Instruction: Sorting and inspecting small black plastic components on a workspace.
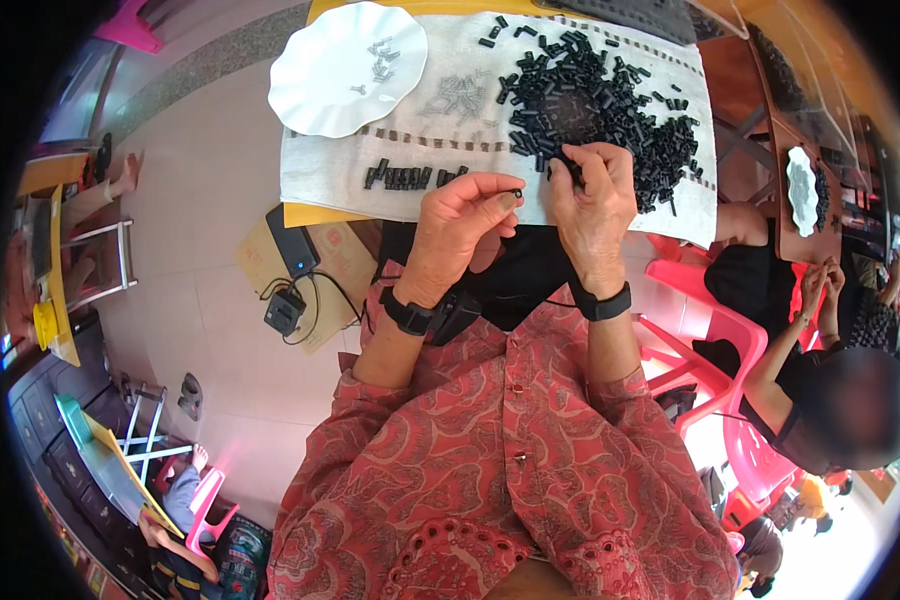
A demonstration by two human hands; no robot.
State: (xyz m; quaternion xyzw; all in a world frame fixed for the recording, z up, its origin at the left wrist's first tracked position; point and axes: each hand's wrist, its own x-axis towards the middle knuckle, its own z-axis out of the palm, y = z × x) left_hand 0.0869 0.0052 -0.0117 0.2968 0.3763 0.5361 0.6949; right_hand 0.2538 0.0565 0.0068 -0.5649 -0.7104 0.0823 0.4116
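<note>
My left hand [460, 230] is closed in a pinch above the near edge of the cloth, with a small black plastic piece [517, 193] between thumb and forefinger. My right hand [595, 195] is beside it, fingers curled down at the near side of a big pile of small black plastic pieces [570, 85]; its fingertips are partly hidden, so what they hold cannot be made out. Left of my left hand lies a short row of black pieces [400, 177]. Small clear pieces [458, 95] are spread on the white cloth [320, 165] beyond.
A white scalloped plate [310, 75] with a few clear pieces stands at the far left of the table. Below on the floor are a black box [292, 240] and cables on cardboard. Pink chairs [705, 345] and a co-worker [770, 390] are at right.
</note>
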